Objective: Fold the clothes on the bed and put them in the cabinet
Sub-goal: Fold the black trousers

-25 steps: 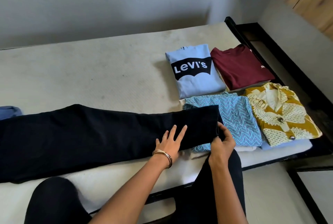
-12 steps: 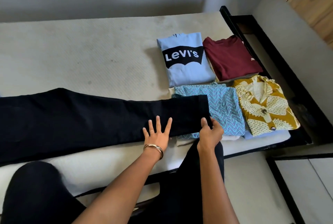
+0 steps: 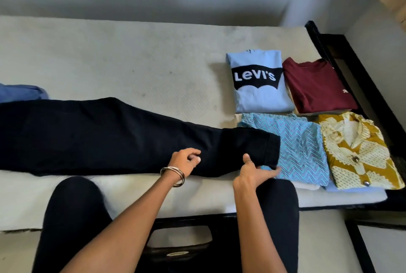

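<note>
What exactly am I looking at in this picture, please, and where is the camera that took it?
There is no machine here: a person is folding clothes with two bare hands, and the camera sits on their head, looking forward and down. The cream mattress of a bed holds long black trousers laid flat across it. The left hand, with bangles on its wrist, rests on the trouser leg with fingers curled, seemingly bunching the cloth. The right hand takes the hem end, thumb on top and fingers underneath. To the right lie folded clothes: a light blue Levi's top, a maroon shirt, a turquoise zigzag garment and a mustard patterned shirt. A blue cloth peeks in at the left edge.
</note>
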Motion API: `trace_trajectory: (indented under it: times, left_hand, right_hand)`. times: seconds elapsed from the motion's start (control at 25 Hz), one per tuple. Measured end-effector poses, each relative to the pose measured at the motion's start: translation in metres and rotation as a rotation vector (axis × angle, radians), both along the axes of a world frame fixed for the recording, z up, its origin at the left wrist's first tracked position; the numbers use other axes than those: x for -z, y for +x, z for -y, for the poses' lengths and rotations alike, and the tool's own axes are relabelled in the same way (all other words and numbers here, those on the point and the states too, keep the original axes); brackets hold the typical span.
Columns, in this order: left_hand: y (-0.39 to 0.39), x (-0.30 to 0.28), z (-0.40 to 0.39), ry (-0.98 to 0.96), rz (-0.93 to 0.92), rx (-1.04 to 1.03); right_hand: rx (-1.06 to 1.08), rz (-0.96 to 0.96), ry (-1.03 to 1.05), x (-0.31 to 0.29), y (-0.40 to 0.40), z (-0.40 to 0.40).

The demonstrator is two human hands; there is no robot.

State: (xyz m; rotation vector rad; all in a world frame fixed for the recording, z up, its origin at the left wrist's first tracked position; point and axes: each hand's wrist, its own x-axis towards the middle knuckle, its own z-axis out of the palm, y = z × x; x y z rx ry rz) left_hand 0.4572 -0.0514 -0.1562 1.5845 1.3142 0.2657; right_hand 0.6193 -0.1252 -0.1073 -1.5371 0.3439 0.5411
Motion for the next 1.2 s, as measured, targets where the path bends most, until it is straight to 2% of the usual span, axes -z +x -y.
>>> trace_trajectory:
  times: [0.16,0.32,0.4,0.48,0.52,0.56,0.6,0.68,0.8,0.88,0.96,1.0,1.08,1.12,1.2]
  left_hand:
    - [-0.061,-0.039,-0.026,-0.192,0.227,-0.154]
    - [-0.132,-0.067,-0.05,-0.36,0.649,-0.615]
    - [-0.184,-0.067,-0.063,-0.395,0.859,-0.792]
    - [-0.238,-0.059,-0.069,-0.424,1.047,-1.028]
    - [-0.263,-0.053,-0.068,-0.431,1.108,-1.152]
    - [-0.283,-0.044,-0.065,-0.444,1.116,-1.248]
    - [-0.299,-0.035,-0.061,-0.47,1.05,-1.309]
    - [-0.311,-0.015,-0.061,-0.512,0.859,-1.357]
    - [-0.302,0.0,-0.087,-0.489,0.631,-1.423]
    - [-0.295,-0.003,-0.105,-0.474,0.393,-1.507]
    - [-0.287,-0.01,-0.121,-0.428,0.242,-1.557]
    - [-0.282,-0.019,-0.127,-0.328,0.263,-1.562]
    - [-0.279,-0.042,-0.14,-0.052,0.5,-1.458]
    - [-0.285,-0.055,-0.146,0.074,0.624,-1.405]
    - [-0.316,-0.066,-0.159,0.248,0.731,-1.488]
  right_hand:
    - [-0.278,0.289,-0.075,-0.052,-0.043,-0.04]
    - [-0.593,0.598,0.031,-0.087,-0.138,-0.086]
    - [-0.929,0.683,0.136,-0.09,-0.204,-0.11]
    - [-1.509,0.728,0.202,-0.087,-0.263,-0.132]
    - [-1.825,0.82,0.185,-0.077,-0.287,-0.138]
    - [-2.065,0.927,0.149,-0.059,-0.304,-0.141]
    - [-2.183,1.002,0.097,-0.041,-0.311,-0.142]
    - [-2.089,1.014,-0.021,-0.004,-0.295,-0.131]
    - [-1.633,0.984,-0.249,0.037,-0.24,-0.106]
    - [-1.384,0.948,-0.395,0.044,-0.21,-0.099]
    - [-1.469,0.856,-0.543,0.044,-0.198,-0.099]
    - [-1.578,0.86,-0.595,0.046,-0.198,-0.098]
    - [-1.699,1.011,-0.65,0.053,-0.208,-0.096]
    - [-1.668,1.091,-0.638,0.056,-0.219,-0.097]
    - [-1.585,1.18,-0.579,0.062,-0.246,-0.097]
